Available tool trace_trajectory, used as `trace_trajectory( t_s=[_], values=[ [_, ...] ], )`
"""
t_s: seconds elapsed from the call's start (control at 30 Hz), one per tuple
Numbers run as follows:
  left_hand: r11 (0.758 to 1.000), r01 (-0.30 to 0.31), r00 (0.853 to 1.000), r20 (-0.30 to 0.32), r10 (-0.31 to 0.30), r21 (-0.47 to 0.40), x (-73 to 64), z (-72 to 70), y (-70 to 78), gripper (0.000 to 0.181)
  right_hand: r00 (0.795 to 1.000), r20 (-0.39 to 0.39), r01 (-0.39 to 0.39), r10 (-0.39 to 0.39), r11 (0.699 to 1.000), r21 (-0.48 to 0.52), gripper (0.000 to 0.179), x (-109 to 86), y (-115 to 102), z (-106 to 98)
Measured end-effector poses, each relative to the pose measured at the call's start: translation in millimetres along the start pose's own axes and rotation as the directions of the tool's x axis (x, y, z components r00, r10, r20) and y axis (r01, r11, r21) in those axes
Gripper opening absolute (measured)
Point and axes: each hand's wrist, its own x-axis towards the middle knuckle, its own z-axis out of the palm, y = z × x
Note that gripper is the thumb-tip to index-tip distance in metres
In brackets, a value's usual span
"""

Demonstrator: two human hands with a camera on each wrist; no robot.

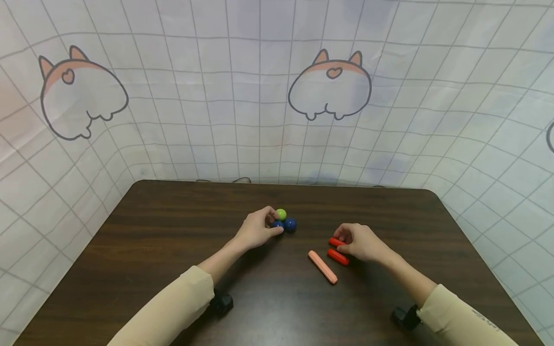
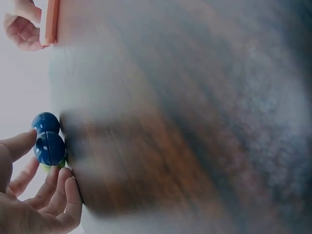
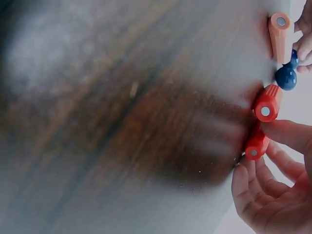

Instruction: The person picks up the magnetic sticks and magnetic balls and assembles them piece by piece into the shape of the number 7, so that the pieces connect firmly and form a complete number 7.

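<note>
My left hand (image 1: pixel 255 228) pinches a shiny blue ball (image 1: pixel 277 224) between thumb and fingers. A second blue ball (image 1: pixel 290 224) and a lime-green ball (image 1: pixel 281 214) sit right beside it, the green one mostly hidden behind in the left wrist view. On the right, my right hand (image 1: pixel 361 242) grips a short red stick (image 1: pixel 335 241), thumb on the near side and fingers on the far side. Another red stick (image 1: pixel 338 257) lies next to it, nearer me. Both red sticks show a round metal disc at the end (image 3: pixel 265 111) in the right wrist view.
A longer pale-orange stick (image 1: pixel 322 267) lies at a slant on the dark wooden table (image 1: pixel 268 312), between the hands and nearer me. Behind the table hangs a white grid-patterned cloth (image 1: pixel 259 96). Dark wrist cameras (image 1: pixel 221 303) sit under both forearms.
</note>
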Motion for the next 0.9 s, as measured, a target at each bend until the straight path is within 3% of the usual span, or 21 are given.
trace_trajectory(
  t_s=[0.23,0.43,0.9],
  values=[
    [0.999,-0.018,1.0,-0.002,0.018,0.029,-0.4,0.7,-1.1,0.025,1.0,0.019,-0.001,0.002,0.999,-0.034,0.021,1.4,-1.2,-2.3],
    [0.999,-0.034,0.999,-0.004,0.034,0.005,-4.4,-2.3,-2.5,0.023,1.0,0.007,-0.005,0.006,0.999,-0.05,0.018,4.1,-1.8,-3.9],
    [0.999,-0.037,0.997,0.064,0.038,-0.002,-17.0,-9.9,-8.6,0.021,0.999,-0.017,0.034,-0.034,0.999,-0.032,0.019,12.4,-13.0,-6.2]
  ],
)
